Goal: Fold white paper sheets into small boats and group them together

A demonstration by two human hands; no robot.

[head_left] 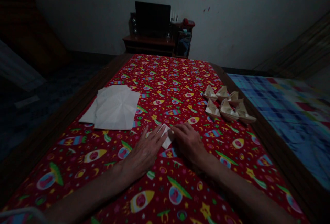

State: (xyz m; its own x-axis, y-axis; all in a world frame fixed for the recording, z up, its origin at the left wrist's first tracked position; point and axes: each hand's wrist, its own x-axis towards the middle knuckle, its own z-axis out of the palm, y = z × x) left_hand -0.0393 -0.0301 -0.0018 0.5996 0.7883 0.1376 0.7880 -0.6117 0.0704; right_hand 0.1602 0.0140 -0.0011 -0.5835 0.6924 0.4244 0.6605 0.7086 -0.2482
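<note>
A small piece of folded white paper (167,141) lies on the red patterned cloth between my hands. My left hand (147,148) rests over its left side, fingers stretched out and pressing it flat. On the other side, my right hand (189,141) is curled, its fingertips closed at the paper's right edge. To the left lies a stack of creased white paper sheets (117,109). Several folded paper boat-like shapes (229,109) stand grouped in two rows to the right.
The cloth (165,83) covers a long table with dark wooden edges (85,86). Beyond it stand a black monitor (153,18) on a wooden desk (149,42) and a red telephone (188,22). A plaid-covered surface (283,114) is on the right.
</note>
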